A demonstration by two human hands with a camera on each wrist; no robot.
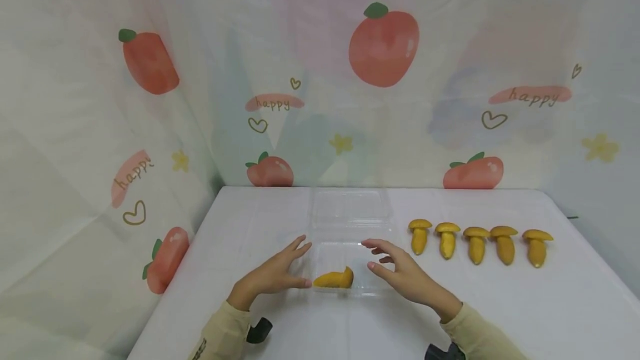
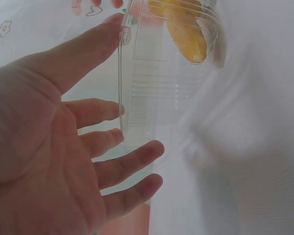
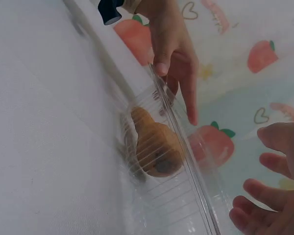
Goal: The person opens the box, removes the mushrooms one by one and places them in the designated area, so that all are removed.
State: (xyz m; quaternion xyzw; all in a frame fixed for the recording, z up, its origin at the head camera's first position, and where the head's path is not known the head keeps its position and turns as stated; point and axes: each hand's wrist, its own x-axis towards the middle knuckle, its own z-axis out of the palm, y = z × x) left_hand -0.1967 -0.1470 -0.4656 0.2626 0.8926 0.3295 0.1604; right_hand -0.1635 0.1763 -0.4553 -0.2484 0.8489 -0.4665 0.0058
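A clear plastic clamshell box (image 1: 367, 288) lies on the table with its lid (image 1: 350, 207) folded back toward the wall. Inside its front part rests a yellow toy mushroom (image 1: 334, 279) on its side, cap to the right. My left hand (image 1: 272, 274) is spread at the box's left side; in the left wrist view its thumb and fingertips lie at the rim, and whether they touch cannot be told. Over the right side of the box hovers my right hand (image 1: 407, 276), fingers loosely bent, holding nothing. The right wrist view shows it apart from the rim.
Several more yellow mushrooms (image 1: 476, 245) lie in a row to the right of the box, caps pointing away from me. A white cloth covers the table (image 1: 575, 315). Behind and to the left hangs a fruit-printed curtain (image 1: 320, 138).
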